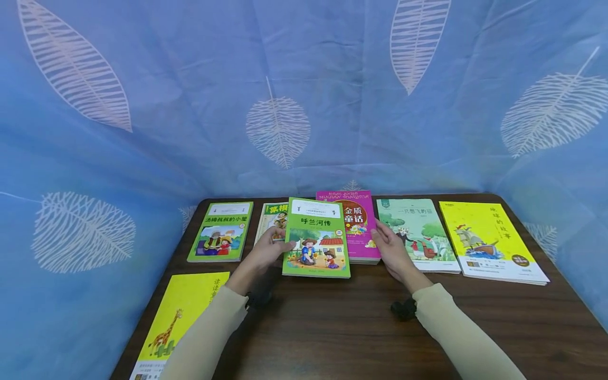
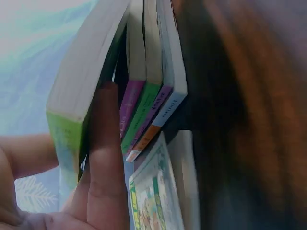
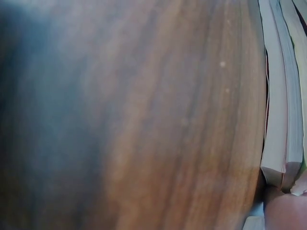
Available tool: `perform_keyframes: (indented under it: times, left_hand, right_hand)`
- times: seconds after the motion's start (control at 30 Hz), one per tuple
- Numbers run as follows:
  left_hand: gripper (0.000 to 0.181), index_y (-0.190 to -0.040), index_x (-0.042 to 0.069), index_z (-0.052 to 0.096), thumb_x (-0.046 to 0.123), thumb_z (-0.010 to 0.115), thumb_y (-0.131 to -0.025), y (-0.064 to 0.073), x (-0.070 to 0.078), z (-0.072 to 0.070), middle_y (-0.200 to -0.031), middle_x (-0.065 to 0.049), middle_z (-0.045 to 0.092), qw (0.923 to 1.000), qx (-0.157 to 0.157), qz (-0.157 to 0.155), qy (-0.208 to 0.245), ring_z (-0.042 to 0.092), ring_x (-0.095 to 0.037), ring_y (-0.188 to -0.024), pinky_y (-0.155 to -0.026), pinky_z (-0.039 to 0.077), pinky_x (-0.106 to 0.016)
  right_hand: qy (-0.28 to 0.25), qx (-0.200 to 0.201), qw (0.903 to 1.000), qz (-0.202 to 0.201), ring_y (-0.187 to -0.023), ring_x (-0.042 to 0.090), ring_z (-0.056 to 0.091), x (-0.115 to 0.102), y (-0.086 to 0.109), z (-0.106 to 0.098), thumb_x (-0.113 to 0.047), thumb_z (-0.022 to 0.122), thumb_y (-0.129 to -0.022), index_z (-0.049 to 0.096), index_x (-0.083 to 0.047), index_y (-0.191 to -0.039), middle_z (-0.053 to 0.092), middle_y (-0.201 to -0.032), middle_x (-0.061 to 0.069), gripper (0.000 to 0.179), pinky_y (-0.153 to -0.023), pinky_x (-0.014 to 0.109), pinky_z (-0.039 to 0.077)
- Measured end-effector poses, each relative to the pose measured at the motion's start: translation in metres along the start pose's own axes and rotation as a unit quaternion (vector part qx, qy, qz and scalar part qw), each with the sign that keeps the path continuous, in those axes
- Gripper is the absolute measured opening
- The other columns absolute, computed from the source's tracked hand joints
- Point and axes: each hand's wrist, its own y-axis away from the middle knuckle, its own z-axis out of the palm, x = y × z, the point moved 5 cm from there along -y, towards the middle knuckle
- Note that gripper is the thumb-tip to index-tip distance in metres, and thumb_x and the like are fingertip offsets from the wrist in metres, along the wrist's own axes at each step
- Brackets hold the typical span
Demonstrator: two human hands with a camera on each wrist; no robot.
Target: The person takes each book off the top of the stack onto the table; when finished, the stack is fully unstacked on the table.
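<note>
A green-covered book [image 1: 316, 248] was held face up by the left hand [image 1: 272, 245], whose grip pinched its left edge, with the thumb on the cover and fingers beneath. In the head view it overlapped a magenta book [image 1: 359, 224]; in the left wrist view it stood tilted above a stack [image 2: 152, 91] of several volumes, its held edge apart from them, though contact along the other edge could not be told. The right hand [image 1: 391, 250] touched the magenta book's right side, its grip loosely spread. On the brown bench [image 1: 328, 327], a second green book [image 1: 220, 232] lay far left, with a comic-style book [image 1: 273, 216] just right of it, partly hidden. A yellow giraffe book [image 1: 182, 301] lay near left, partly behind the left sleeve [image 1: 206, 332]. Right of the stack lay a pale-green book [image 1: 418, 229], then a yellow ship book [image 1: 491, 237]. Blue leaf-patterned cloth [image 1: 332, 132] hung behind.
</note>
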Motion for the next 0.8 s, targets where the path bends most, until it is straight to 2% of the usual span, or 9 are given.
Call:
perform_keyframes:
  times: [0.1,0.23,0.43,0.53,0.8]
  left_hand:
    - [0.031,-0.122,0.011,0.047,0.020,0.068,-0.102,0.016,-0.011,-0.011,-0.106,-0.014,0.074,0.9996,0.022,-0.001,0.017,0.073,-0.018,-0.082,-0.068,0.063,-0.038]
    - [0.029,-0.123,0.010,0.046,0.017,0.067,-0.103,0.042,-0.027,-0.027,-0.107,-0.013,0.076,0.9992,0.029,-0.001,0.029,0.073,-0.018,-0.084,-0.072,0.064,-0.037]
    - [0.037,-0.131,0.004,0.042,0.016,0.064,-0.104,0.086,-0.050,-0.047,-0.105,-0.010,0.079,0.9985,0.016,-0.016,0.051,0.075,-0.018,-0.085,-0.074,0.066,-0.038]
    - [0.044,-0.136,0.004,0.038,0.019,0.065,-0.105,0.106,-0.063,-0.054,-0.105,-0.008,0.080,0.9979,0.007,-0.030,0.056,0.076,-0.019,-0.085,-0.074,0.066,-0.038]
    - [0.050,-0.137,0.006,0.030,0.022,0.065,-0.105,0.149,-0.096,-0.064,-0.105,-0.007,0.080,0.9949,-0.013,-0.072,0.070,0.078,-0.020,-0.084,-0.071,0.065,-0.038]
  right_hand:
    - [0.003,0.002,1.0000,0.002,-0.163,0.029,0.024,0.001,0.000,0.000,-0.045,0.040,-0.113,0.014,-0.024,-0.171,0.017,-0.177,0.011,0.067,-0.130,0.043,0.029]
    - [0.005,0.000,1.0000,-0.003,-0.163,0.029,0.025,0.000,0.001,-0.001,-0.044,0.040,-0.114,0.014,-0.024,-0.171,0.017,-0.177,0.011,0.066,-0.129,0.042,0.031]
    - [0.004,-0.012,0.9996,-0.024,-0.161,0.031,0.028,-0.005,0.004,-0.001,-0.041,0.040,-0.114,0.014,-0.021,-0.171,0.019,-0.176,0.014,0.065,-0.127,0.041,0.033]
    - [0.001,-0.012,0.9997,-0.021,-0.162,0.030,0.028,-0.004,0.004,-0.001,-0.042,0.040,-0.114,0.013,-0.021,-0.171,0.019,-0.177,0.013,0.066,-0.127,0.040,0.033]
    - [0.002,-0.014,0.9998,-0.014,-0.162,0.029,0.026,0.000,0.001,-0.002,-0.045,0.040,-0.113,0.012,-0.022,-0.171,0.018,-0.177,0.012,0.068,-0.127,0.042,0.032]
